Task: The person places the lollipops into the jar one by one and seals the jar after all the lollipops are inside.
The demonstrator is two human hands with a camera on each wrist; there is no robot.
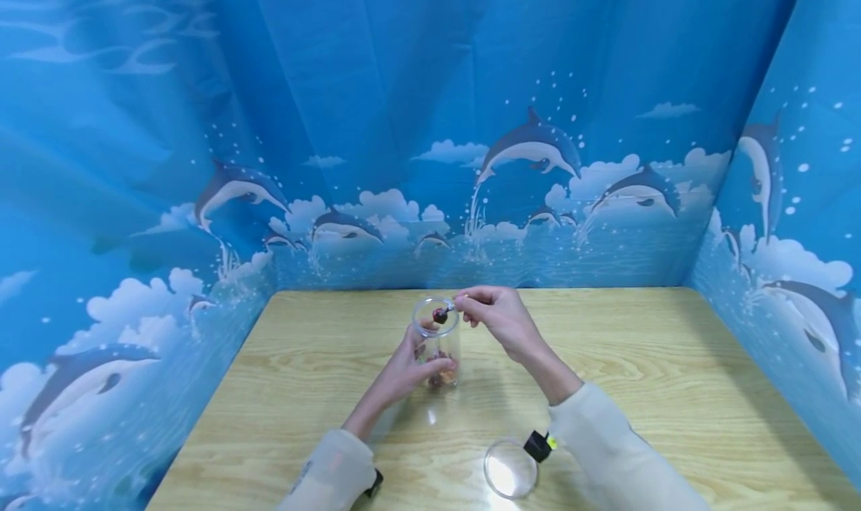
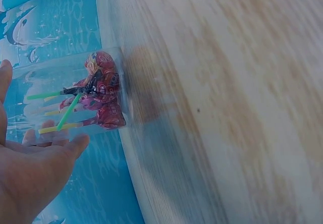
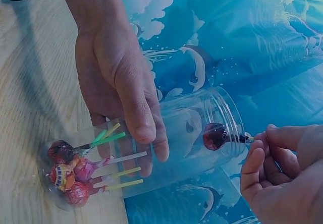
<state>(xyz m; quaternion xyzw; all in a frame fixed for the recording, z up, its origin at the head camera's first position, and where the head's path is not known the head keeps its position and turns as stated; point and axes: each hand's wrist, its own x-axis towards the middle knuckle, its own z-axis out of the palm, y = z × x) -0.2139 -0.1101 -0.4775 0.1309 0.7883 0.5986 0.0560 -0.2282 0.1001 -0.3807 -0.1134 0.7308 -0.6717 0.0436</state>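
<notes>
A clear plastic jar (image 1: 449,347) stands upright on the table, its mouth uncovered. My left hand (image 1: 406,365) grips the jar's side, thumb on one face and fingers behind it. Several wrapped lollipops (image 3: 75,176) lie heads-down at the jar's bottom, with green, yellow and white sticks pointing up. Between thumb and fingertips my right hand (image 1: 501,319) pinches the stick of a dark red lollipop (image 3: 215,136). That lollipop's head is inside the jar, just below the threaded rim, while the fingers stay outside the mouth.
A round clear lid (image 1: 511,468) lies on the wooden table (image 1: 673,369) near its front, close to the right sleeve and a small black wrist device (image 1: 538,447). Blue dolphin-print curtains (image 1: 377,122) enclose the table at the back and sides.
</notes>
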